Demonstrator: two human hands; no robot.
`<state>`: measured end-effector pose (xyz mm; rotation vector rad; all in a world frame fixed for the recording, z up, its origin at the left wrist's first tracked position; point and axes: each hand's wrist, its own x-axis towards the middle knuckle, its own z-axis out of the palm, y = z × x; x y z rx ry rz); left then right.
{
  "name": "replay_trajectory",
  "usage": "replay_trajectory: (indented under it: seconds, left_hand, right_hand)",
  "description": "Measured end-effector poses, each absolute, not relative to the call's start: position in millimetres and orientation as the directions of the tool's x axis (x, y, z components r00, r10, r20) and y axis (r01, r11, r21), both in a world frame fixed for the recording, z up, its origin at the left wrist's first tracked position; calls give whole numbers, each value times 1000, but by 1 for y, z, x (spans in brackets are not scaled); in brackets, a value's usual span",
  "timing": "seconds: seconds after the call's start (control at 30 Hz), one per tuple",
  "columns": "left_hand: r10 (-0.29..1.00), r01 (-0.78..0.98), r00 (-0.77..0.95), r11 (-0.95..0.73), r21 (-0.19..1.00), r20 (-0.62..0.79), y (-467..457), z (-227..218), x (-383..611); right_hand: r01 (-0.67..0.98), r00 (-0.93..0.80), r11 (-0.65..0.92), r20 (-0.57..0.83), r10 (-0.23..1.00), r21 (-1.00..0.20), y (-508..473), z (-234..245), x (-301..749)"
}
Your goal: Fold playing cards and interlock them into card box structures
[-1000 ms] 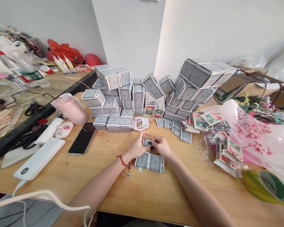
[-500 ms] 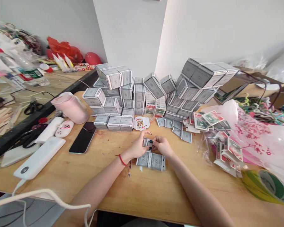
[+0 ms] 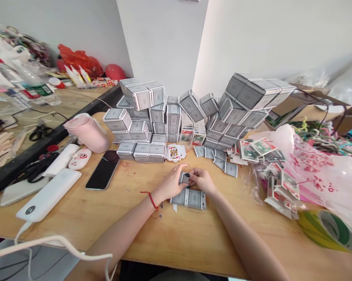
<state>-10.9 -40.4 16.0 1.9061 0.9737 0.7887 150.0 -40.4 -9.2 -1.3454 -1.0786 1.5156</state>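
Between both hands a grey-backed playing card [image 3: 184, 178] is held, tilted, just above the table; whether it is one card or a few I cannot tell. My left hand [image 3: 173, 180] is closed on its left side, a red string on the wrist. From the other side my right hand [image 3: 201, 179] pinches it, dark-nailed thumb on the card back. Right below lie grey-backed cards [image 3: 194, 199] side by side, face down. Beyond the hands sits a small pile of face-up cards [image 3: 176, 152] with a king on top.
Stacked blocks made of cards [image 3: 149, 151] rise at the back left, more blocks [image 3: 246, 91] at the back right. A phone [image 3: 102, 170] and a white power bank [image 3: 48, 195] lie left. Empty card boxes [image 3: 284, 185] and a yellow tape roll [image 3: 329, 230] are right.
The hands stay close together over the cards, with only small shifts of fingers and wrists. The held card has turned slightly. Things around them look unmoved.
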Motion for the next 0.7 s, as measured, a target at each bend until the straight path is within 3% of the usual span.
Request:
replay_trajectory:
  seconds: [0.2, 0.3, 0.5, 0.7]
  left_hand:
    - [862, 322, 496, -298, 899, 109, -29, 13, -13]
    - [890, 255, 448, -218, 942, 84, -20, 11, -18]
    - [972, -12, 235, -3, 1000, 6, -11, 5, -21]
    - [976, -378, 182, 184, 907, -122, -12, 0, -14]
  right_hand:
    - [-259, -179, -259, -217, 960, -931, -44, -3, 162]
    - [-366, -129, -239, -206, 970, -899, -46, -2, 165]
    - [-356, -95, -255, -237, 967, -899, -51, 0, 172]
    - [-297, -118, -264, -239, 964, -918, -58, 5, 173]
